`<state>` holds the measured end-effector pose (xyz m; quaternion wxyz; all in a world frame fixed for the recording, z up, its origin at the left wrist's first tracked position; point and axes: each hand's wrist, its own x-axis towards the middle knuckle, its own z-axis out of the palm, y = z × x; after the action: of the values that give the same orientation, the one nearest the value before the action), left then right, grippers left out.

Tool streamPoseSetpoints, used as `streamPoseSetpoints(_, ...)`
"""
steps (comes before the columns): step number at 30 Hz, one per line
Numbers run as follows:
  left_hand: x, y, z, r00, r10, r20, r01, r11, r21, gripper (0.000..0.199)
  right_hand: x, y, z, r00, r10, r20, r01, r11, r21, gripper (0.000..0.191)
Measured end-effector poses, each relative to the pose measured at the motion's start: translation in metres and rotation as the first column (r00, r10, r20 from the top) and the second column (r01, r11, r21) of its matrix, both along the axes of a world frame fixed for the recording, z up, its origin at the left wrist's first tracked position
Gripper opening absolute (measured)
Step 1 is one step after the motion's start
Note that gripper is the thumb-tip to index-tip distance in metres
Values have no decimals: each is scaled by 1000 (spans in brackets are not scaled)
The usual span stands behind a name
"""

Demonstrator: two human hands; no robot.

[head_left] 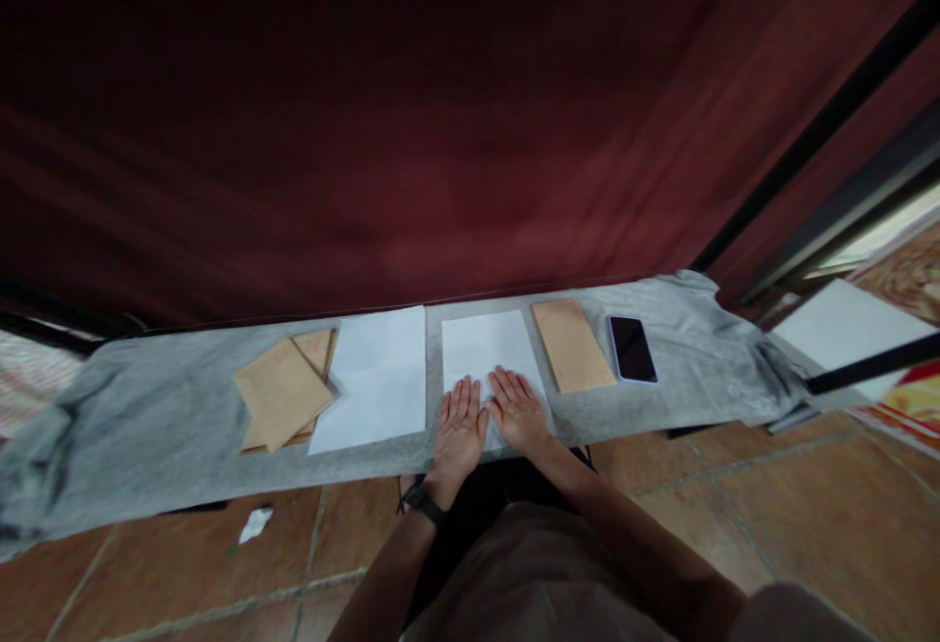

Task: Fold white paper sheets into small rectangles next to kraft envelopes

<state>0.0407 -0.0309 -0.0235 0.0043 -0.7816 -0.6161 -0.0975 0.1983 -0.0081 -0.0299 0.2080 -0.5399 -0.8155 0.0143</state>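
My left hand [459, 432] and my right hand [518, 413] lie flat, side by side, on the near part of a white sheet of paper [489, 341]. Their fingers are stretched out and point away from me, and the thumbs meet or nearly meet. A larger white paper [382, 378] lies to the left of the sheet. Beyond it, overlapping its left edge, are several brown envelopes [283, 392] in a loose pile. On the right of the sheet is a neat brown stack [573, 343] that looks like more envelopes.
A phone [633, 348] with a dark screen lies right of the brown stack. Grey cloth [168, 417] covers the long narrow table. A dark red curtain [441, 182] hangs right behind it. On the tiled floor [352, 534] lies a crumpled white scrap [256, 524].
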Motion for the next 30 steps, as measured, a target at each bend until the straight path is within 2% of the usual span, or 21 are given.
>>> streamPoseSetpoints(8, -14, -9, 0, 998, 38, 56, -40, 998, 39, 58, 30, -21, 4, 997, -49, 57, 49, 999, 0, 57)
streamPoseSetpoints(15, -19, -16, 3, 995, 73, 73, -77, 996, 50, 56, 64, -46, -1, 995, -61, 76, 63, 998, -28, 60)
streamPoseSetpoints(19, -18, -29, 8, 991, 119, 69, -123, 991, 59, 56, 75, -52, -5, 994, -68, 86, 70, 997, -19, 59)
streamPoseSetpoints(22, 0, -44, 16, 997, 44, 58, -49, 995, 87, 57, 75, -53, -8, 993, -76, 88, 75, 997, 10, 59)
streamPoseSetpoints(26, 34, -58, 18, 976, -218, 31, 215, 974, 75, 62, 74, -53, -9, 994, -74, 85, 69, 996, 61, 58)
streamPoseSetpoints(28, 41, -59, 14, 966, -258, 7, 257, 964, 65, 63, 75, -53, -8, 994, -64, 89, 58, 996, 71, 58)
streamPoseSetpoints(30, 35, -59, 9, 971, -237, -10, 237, 969, 64, 62, 76, -53, -8, 994, -52, 95, 46, 997, 65, 59)
